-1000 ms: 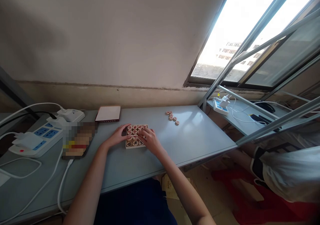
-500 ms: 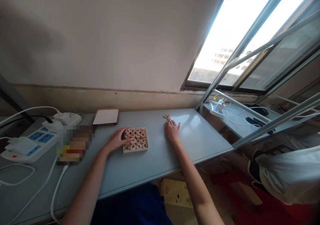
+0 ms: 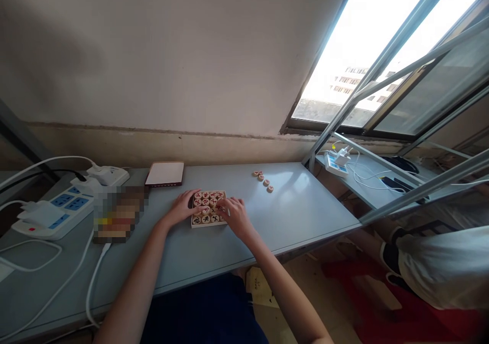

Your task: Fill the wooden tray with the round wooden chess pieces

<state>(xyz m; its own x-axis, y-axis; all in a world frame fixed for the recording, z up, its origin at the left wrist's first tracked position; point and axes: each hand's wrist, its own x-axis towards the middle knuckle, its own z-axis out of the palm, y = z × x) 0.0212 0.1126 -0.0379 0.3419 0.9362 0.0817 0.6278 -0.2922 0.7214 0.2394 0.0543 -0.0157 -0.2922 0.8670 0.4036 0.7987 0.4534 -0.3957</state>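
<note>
A shallow wooden box full of round Chinese chess pieces, marked with red and black characters, lies on the grey desk. At its left side, my left hand grips the box, thumb reaching over the pieces and fingers along the back left corner. My right hand is over the box's right side, its fingers pinching a Chinese chess piece with a red mark just above the rows. My fingers hide some pieces at the right. Several loose chess pieces lie farther back on the right.
A white-topped box lid rests by the wall. Left of it are a power strip, white cables and a blurred-out object. A metal frame post rises past the desk's right end. A person in light clothing is at right.
My right hand has come back left from the loose pieces to the box, carrying a chess piece. My left hand stays at the box. The view has shifted slightly.
</note>
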